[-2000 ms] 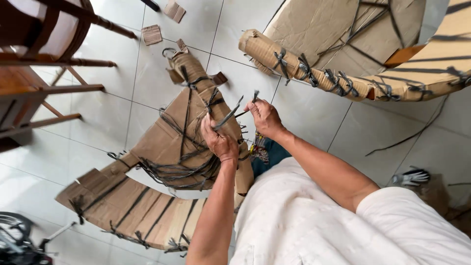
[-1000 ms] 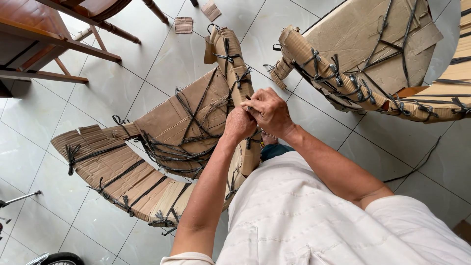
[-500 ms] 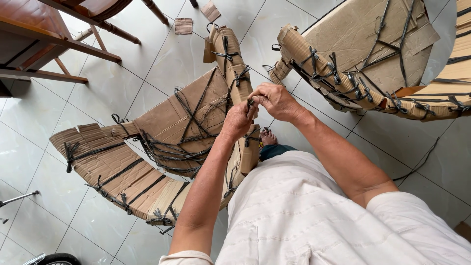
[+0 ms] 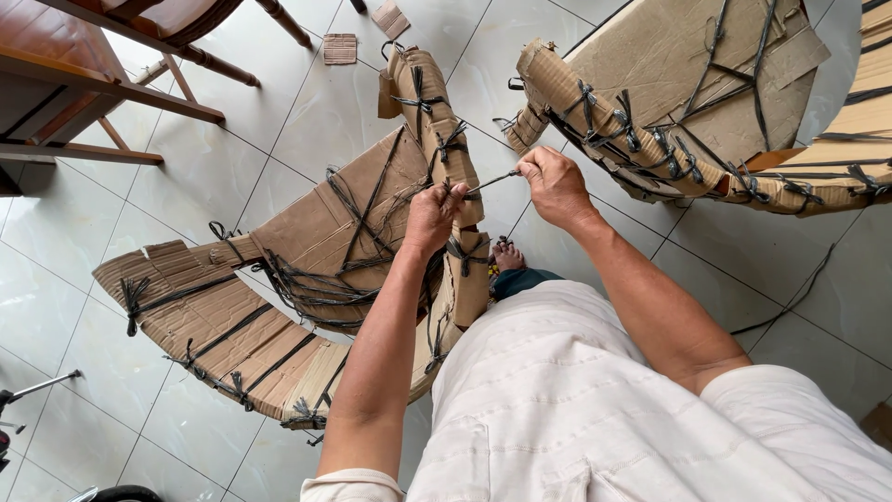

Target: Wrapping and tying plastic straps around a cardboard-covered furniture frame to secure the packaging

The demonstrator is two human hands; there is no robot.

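Since half a second ago your hands have drawn apart: your right hand (image 4: pixel 555 186) has pulled away to the right, and the dark cord (image 4: pixel 492 181) that was bunched between them now runs taut from one fist to the other.

Your left hand (image 4: pixel 432 216) is closed tight, fingers curled around the cord where it meets the knot on the cardboard-wrapped piece (image 4: pixel 344 242); its knuckles press against the wrapping. Your right hand is also clenched, pinching the free end of the same cord between thumb and fingers, just off the edge of the piece.

The piece stands on the floor in front of you, between your arms and a little to the left. It is a curved, chair-like shape sheathed in brown corrugated cardboard, the flutes showing as ribs on the long arc at lower left. Flat black straps and thin cords cross it in bundles, knotted and frayed at the ends.

To your upper right lies a second wrapped bundle (image 4: pixel 669 84), the same brown board and black lashings, with a bare wooden edge showing at its right end. Two small cardboard scraps (image 4: pixel 339 48) lie on the glossy, pale tiled floor (image 4: pixel 56 279) near the top. A wooden chair frame (image 4: pixel 84 74) of reddish-brown wood fills the upper left corner. Your bare foot (image 4: pixel 506 254) shows just below the hands.
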